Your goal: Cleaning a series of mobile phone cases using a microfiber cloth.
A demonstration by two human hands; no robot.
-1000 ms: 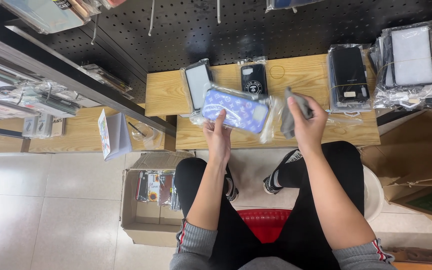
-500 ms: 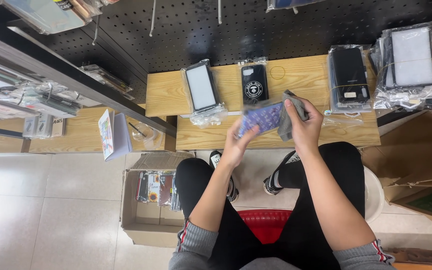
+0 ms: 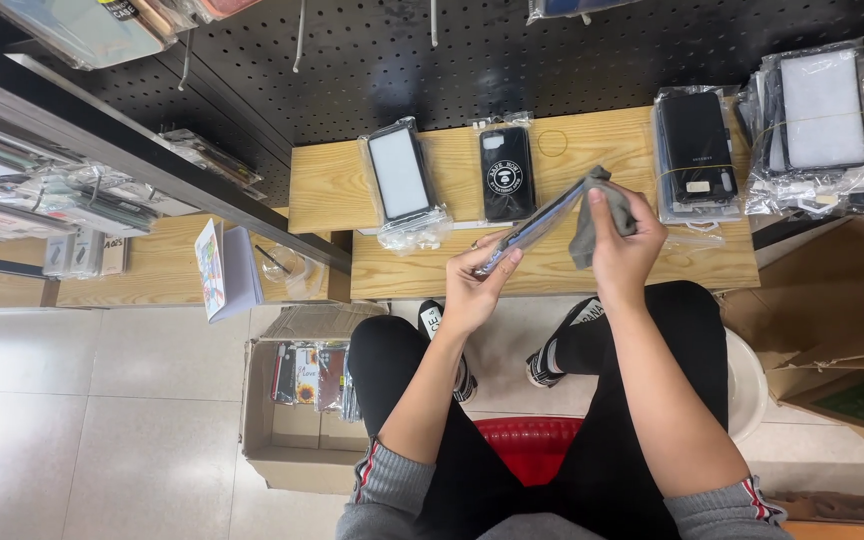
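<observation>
My left hand [image 3: 474, 288] holds a phone case in a clear plastic sleeve [image 3: 532, 226] by its lower end, turned edge-on so only its thin side shows. My right hand [image 3: 620, 240] pinches a grey cloth [image 3: 592, 215] against the upper end of that case. Both hands are raised over the front edge of a low wooden shelf [image 3: 562, 265].
On the shelf lie a white-faced bagged case [image 3: 400, 175], a black case with a round emblem [image 3: 507, 172], a black stack [image 3: 697, 150] and a bundle of cases [image 3: 822, 115]. An open cardboard box [image 3: 297, 415] of cases stands on the floor at left, a red basket [image 3: 532, 450] between my legs.
The patterned case has swung from flat and face-up to edge-on, moving right toward my right hand. The cloth now presses on its top end.
</observation>
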